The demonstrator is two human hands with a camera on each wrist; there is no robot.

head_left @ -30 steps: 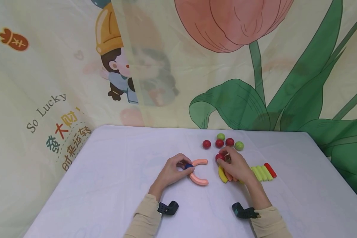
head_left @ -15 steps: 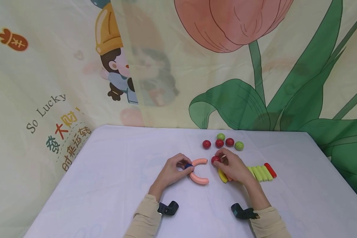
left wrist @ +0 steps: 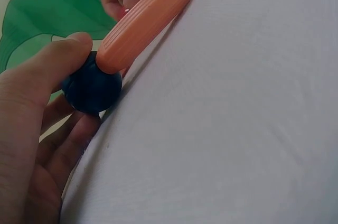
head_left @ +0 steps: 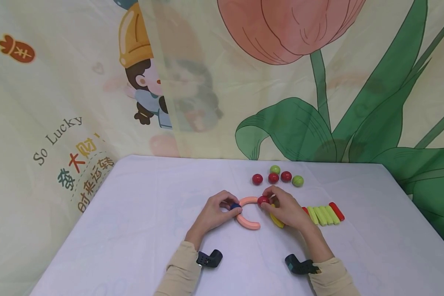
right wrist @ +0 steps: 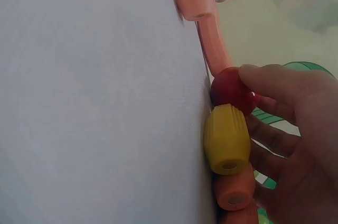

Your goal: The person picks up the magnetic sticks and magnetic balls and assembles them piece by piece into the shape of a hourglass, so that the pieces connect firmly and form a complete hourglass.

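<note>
Between thumb and fingers, the left hand [head_left: 216, 211] grips a dark blue ball [left wrist: 92, 84]. Two curved salmon pieces spread from that ball: an upper one [head_left: 248, 200] and a lower one [head_left: 248, 223]. A red ball [head_left: 263, 200] is pinched by the right hand [head_left: 289, 208] at the free end of the upper piece. In the right wrist view the red ball [right wrist: 231, 91] appears against the curved piece's end, with a yellow piece [right wrist: 227, 138] close beside it. Orange pieces [right wrist: 234, 187] lie beyond the yellow one, partly hidden by the right hand in the head view.
Several red balls [head_left: 273, 178] and two green balls [head_left: 297, 181] sit behind the right hand. Light green sticks [head_left: 323, 216] with a red stick [head_left: 336, 211] lie right of it. The white table [head_left: 133, 213] meets a printed cloth backdrop at its far edge.
The right hand has moved left with the red ball, from above the yellow piece to the end of the upper salmon piece. The left hand has stayed in place on the blue ball.
</note>
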